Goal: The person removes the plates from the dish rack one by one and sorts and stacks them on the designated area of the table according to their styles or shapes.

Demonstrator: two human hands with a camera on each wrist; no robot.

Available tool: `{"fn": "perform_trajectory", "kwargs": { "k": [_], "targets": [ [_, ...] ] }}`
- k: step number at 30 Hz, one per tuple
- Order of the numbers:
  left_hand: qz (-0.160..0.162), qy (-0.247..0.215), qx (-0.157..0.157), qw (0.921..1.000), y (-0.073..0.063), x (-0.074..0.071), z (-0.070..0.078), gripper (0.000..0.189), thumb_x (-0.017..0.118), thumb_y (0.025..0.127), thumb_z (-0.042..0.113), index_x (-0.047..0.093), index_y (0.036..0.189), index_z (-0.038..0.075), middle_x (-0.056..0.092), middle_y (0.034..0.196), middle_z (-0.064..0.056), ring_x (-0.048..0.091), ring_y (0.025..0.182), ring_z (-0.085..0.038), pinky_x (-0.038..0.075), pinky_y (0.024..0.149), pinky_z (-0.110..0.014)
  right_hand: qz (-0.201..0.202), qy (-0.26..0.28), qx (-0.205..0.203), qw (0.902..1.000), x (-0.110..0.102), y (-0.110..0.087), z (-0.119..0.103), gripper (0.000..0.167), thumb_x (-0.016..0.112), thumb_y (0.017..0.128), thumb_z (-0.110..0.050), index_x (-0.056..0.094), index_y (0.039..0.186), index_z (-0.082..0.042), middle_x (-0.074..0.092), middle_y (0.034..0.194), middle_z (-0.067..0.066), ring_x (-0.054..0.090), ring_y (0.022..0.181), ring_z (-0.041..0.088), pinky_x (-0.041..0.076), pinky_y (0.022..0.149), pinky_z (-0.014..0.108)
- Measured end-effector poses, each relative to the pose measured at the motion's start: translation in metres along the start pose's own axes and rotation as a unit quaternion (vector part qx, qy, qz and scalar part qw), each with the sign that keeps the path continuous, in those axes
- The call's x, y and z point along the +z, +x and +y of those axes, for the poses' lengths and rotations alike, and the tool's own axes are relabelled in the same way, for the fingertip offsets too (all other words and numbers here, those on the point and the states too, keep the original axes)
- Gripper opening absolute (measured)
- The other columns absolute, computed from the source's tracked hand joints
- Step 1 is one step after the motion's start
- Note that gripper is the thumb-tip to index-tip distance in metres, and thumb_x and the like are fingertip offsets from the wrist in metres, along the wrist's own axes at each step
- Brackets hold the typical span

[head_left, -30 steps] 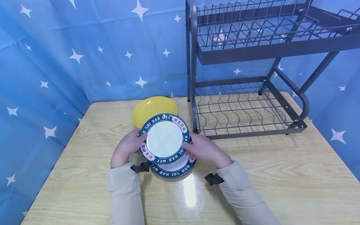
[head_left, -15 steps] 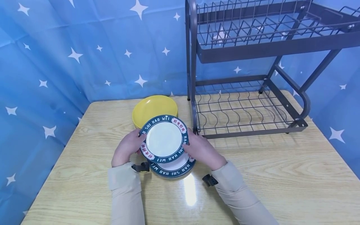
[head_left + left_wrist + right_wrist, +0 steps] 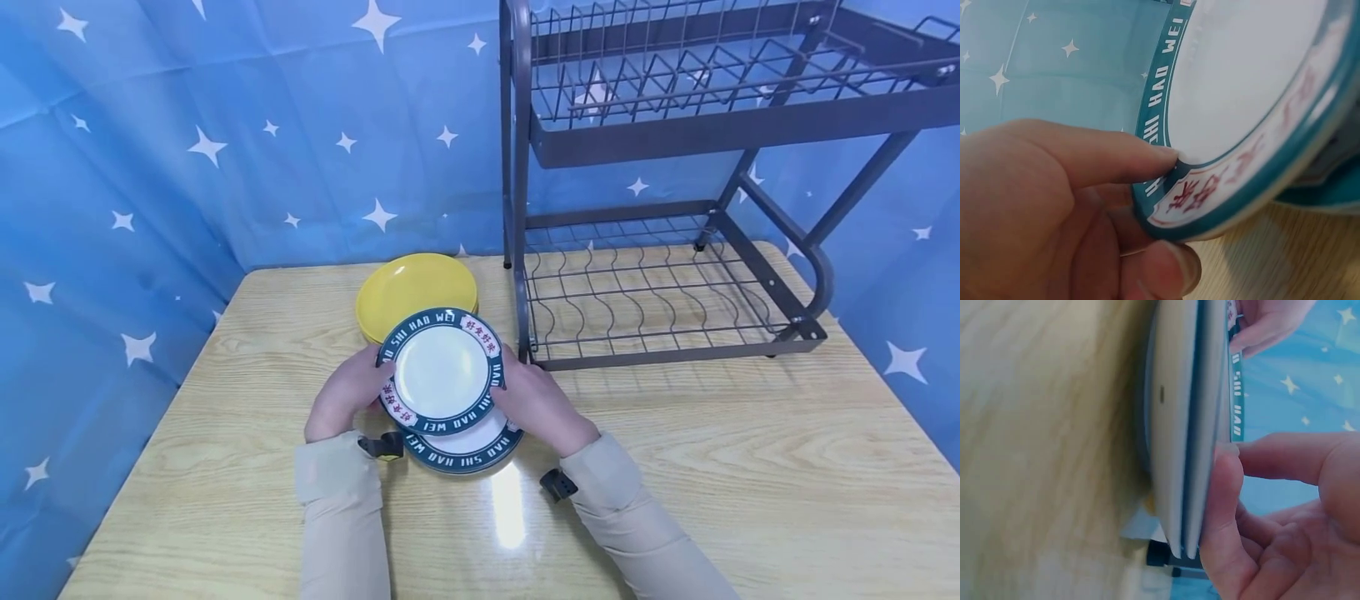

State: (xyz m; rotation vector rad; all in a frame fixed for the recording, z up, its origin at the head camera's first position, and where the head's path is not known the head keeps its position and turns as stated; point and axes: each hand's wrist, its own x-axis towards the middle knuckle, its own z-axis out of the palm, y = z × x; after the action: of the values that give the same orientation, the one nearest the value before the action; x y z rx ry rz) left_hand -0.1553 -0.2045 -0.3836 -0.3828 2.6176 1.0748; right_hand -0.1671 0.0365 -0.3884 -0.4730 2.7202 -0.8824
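A round white plate (image 3: 441,371) with a dark teal lettered rim is held tilted between both hands, above a matching plate (image 3: 461,457). At its left edge my left hand (image 3: 343,393) pinches the rim; the left wrist view shows the thumb on the upper face and the fingers underneath. On the opposite edge my right hand (image 3: 543,406) grips the rim between thumb and fingers, seen from the side in the right wrist view. Stacked plates (image 3: 1172,425) show edge-on there, close under the held one. Behind lies a yellow plate (image 3: 412,292), partly covered by the held plate.
A dark metal two-tier dish rack (image 3: 660,358) stands at the back right, its lower wire shelf (image 3: 645,283) low over the wooden table (image 3: 712,483). A blue curtain (image 3: 300,133) with white stars hangs behind and along the sides.
My right hand and forearm have shifted slightly left, with its fingers less visible under the rim. The held plate stays nearly where it was, and the head view has moved slightly.
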Motion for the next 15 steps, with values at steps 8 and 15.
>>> {"fn": "perform_trajectory", "kwargs": {
  "k": [8, 15],
  "targets": [
    [-0.006, 0.002, 0.012, 0.9999, -0.0011, 0.0020, 0.0031, 0.033, 0.040, 0.094, 0.029, 0.048, 0.120, 0.010, 0.057, 0.087, -0.008, 0.054, 0.073, -0.021, 0.045, 0.062, -0.031, -0.015, 0.010, 0.010, 0.9998, -0.0043, -0.0033, 0.0032, 0.061, 0.053, 0.088, -0.020, 0.023, 0.139, -0.005, 0.054, 0.118, 0.013, 0.055, 0.093, 0.018, 0.046, 0.079, 0.033],
    [-0.002, 0.001, -0.002, 1.0000, 0.0009, 0.0016, 0.0006, 0.034, 0.045, 0.093, 0.032, 0.052, 0.120, 0.013, 0.058, 0.084, -0.007, 0.055, 0.068, -0.022, 0.043, 0.064, -0.032, -0.023, 0.018, 0.011, 0.9995, -0.0059, -0.0051, 0.0044, 0.056, 0.050, 0.090, -0.027, 0.028, 0.138, -0.009, 0.058, 0.097, 0.006, 0.054, 0.074, 0.014, 0.044, 0.066, 0.028]
  ]
}}
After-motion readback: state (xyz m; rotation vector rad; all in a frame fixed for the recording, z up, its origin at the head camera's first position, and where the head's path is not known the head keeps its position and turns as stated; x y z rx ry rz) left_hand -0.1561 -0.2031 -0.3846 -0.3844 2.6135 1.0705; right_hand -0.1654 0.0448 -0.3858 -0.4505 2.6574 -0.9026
